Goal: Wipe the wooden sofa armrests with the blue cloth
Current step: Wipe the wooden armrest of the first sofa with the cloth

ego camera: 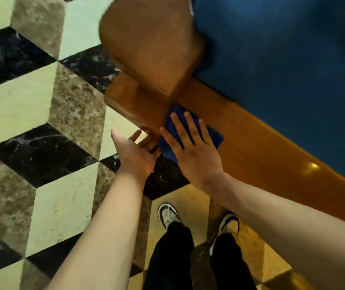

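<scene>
**Cloth flat on sofa front rail, right hand on top**

Head view, looking straight down. The right hand lies palm down with its fingers spread, pressing the blue cloth flat against the wood; it is not clenched around it, only laid over it. The cloth sits on the wooden front rail of the sofa, right at the corner where the rail meets the base of the armrest. Cloth edges show beyond the fingertips and on both sides of the hand.

The left hand is open and holds nothing, palm turned toward the right, thumb up. Its fingertips reach to the lower corner of the armrest post, just beside the cloth; whether they touch the wood cannot be told.

The armrest top is a broad, rounded brown slab, blurred in this frame. The blue seat cushion fills the upper right, behind the rail.

Below, the person's two sneakers and dark trousers stand on a tiled floor patterned in pale, brown marbled and black lozenges.
</scene>
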### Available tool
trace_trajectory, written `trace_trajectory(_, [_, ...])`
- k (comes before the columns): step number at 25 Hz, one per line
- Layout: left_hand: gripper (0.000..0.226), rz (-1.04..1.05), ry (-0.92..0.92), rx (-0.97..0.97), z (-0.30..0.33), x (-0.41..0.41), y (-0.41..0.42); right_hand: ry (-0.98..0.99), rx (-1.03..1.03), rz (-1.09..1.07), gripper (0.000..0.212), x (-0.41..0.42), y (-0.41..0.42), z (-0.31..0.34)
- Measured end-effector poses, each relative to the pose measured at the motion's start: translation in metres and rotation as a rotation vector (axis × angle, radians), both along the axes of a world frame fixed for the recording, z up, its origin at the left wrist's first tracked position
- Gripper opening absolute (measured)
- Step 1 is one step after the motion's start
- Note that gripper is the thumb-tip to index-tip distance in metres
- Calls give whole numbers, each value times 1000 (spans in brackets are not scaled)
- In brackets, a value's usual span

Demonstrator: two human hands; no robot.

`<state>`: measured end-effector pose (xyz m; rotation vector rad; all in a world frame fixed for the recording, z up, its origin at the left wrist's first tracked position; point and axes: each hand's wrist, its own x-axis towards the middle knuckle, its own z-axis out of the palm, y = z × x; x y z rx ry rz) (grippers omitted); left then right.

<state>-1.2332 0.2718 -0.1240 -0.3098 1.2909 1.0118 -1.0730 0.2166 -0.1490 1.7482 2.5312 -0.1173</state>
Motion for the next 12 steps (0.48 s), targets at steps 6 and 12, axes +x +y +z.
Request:
trace_trajectory(6, [84,-19,-36,77,3,-39,32,-142,50,317,58,-44,44,3])
trace_trajectory(12, [69,-142,171,73,-5,-52,38,-98,39,286,67,-98,118,7])
